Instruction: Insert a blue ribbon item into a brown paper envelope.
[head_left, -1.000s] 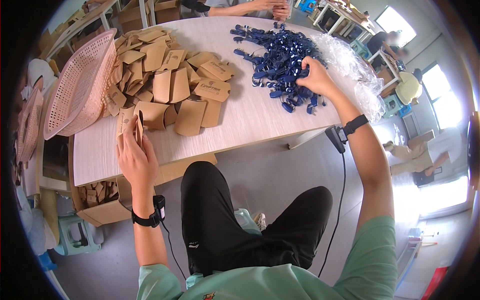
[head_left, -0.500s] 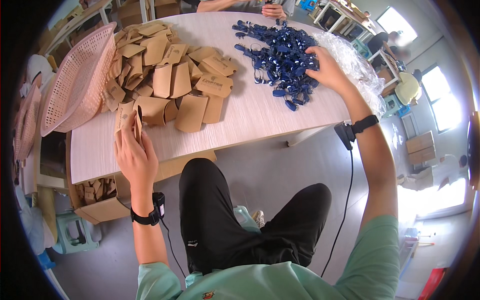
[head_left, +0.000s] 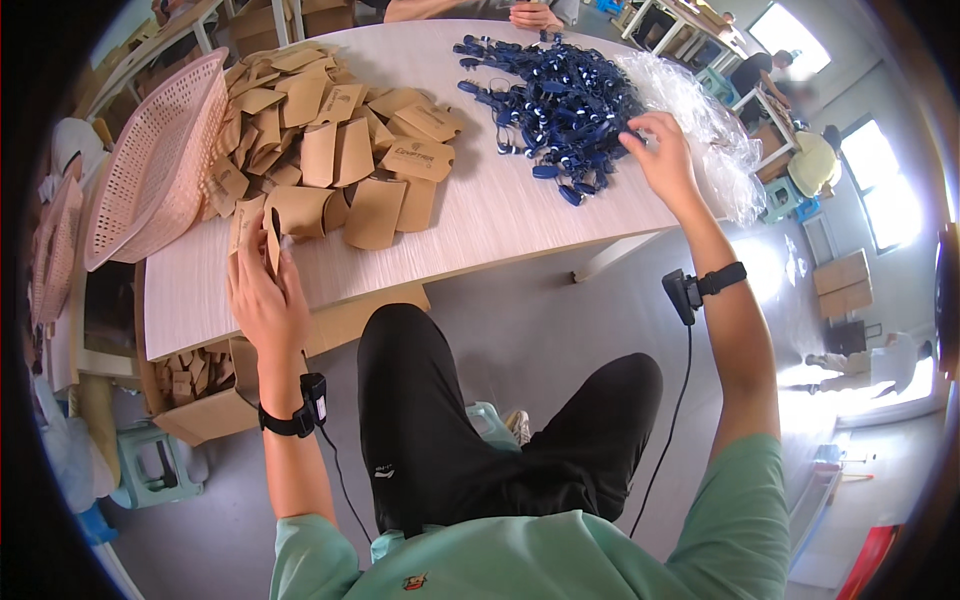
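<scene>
Left hand (head_left: 268, 300): fingers clamped on box (head_left: 273, 248) | right hand (head_left: 668, 165): cannot tell if fingers grip | cords (head_left: 570, 110) just left of those, on counter (head_left: 480, 215) | best lift singly; tangling likely

Mint-green short-sleeved shirt (head_left: 560, 555), black trousers (head_left: 415, 420), black cabled wristbands (head_left: 287, 424)

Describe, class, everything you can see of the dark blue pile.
The dark blue pile is a loose tangle of many small pieces, with cord-like strands, rounded tabs and white bits; its material is unclear. It lies spread on the pale tabletop, beside crumpled clear plastic. The right hand is at its right edge.
</scene>
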